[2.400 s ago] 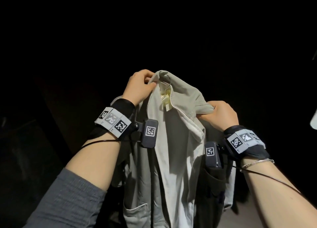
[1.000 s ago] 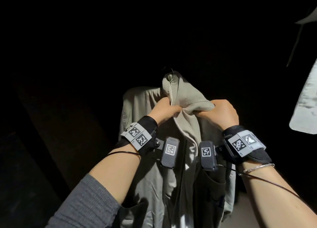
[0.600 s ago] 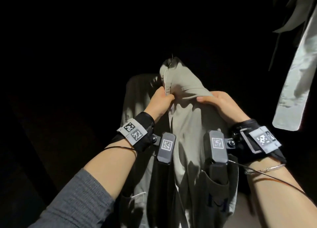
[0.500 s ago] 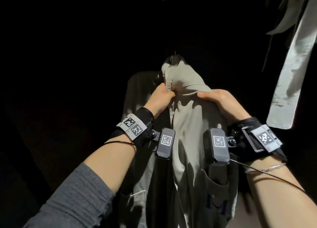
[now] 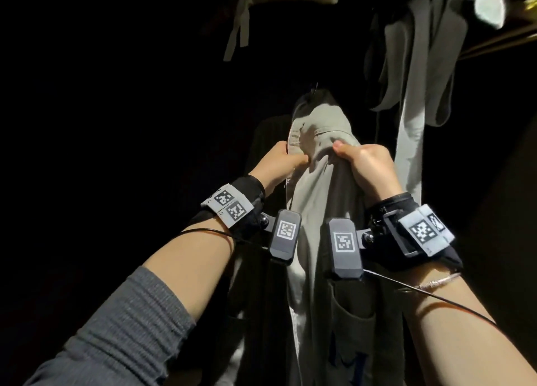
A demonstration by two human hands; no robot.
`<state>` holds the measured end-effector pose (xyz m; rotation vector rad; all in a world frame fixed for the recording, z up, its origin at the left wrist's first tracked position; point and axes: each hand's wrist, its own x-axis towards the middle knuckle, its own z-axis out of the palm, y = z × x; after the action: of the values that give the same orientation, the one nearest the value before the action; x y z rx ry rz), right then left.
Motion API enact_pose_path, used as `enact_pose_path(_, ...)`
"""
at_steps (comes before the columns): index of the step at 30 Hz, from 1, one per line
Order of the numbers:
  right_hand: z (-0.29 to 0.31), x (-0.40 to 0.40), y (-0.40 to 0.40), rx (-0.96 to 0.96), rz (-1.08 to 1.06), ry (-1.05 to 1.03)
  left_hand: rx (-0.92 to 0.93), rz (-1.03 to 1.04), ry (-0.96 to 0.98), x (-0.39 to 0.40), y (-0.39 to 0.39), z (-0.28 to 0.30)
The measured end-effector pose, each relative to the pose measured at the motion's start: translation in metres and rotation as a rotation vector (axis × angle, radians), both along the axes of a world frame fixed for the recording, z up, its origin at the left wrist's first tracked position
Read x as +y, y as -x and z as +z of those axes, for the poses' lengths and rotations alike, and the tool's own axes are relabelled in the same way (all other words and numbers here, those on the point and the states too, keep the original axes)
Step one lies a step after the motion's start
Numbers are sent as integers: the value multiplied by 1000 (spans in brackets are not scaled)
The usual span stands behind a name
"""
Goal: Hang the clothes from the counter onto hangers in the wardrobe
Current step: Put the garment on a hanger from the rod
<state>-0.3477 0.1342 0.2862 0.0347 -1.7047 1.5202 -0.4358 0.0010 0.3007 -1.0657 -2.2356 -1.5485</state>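
Hands, left hand and right hand, grip jacket beside hanging clothes.

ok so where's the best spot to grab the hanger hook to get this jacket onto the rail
Take the hanger hook itself, just above the jacket collar, coming from below and the front. It is the only bare part of the hanger, poking up from the collar. Both the left hand and right hand grip fabric lower down.
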Motion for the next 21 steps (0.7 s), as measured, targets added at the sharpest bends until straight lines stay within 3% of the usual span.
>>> enact_pose_path(4,-1,-8,12,-24,-14,38,-45,-54,99,-3,6,-31)
enact_pose_path(11,-11,-8,23,-37,-51,55,-281,-16,-39,-10,7,-72)
enact_pose_path(18,9,2,33,3,-92,60,-307,70,-42,0,-4,-102)
enact_pose_path(21,6,1,41,-84,-111,14,-347,64,-45,4,-6,-124)
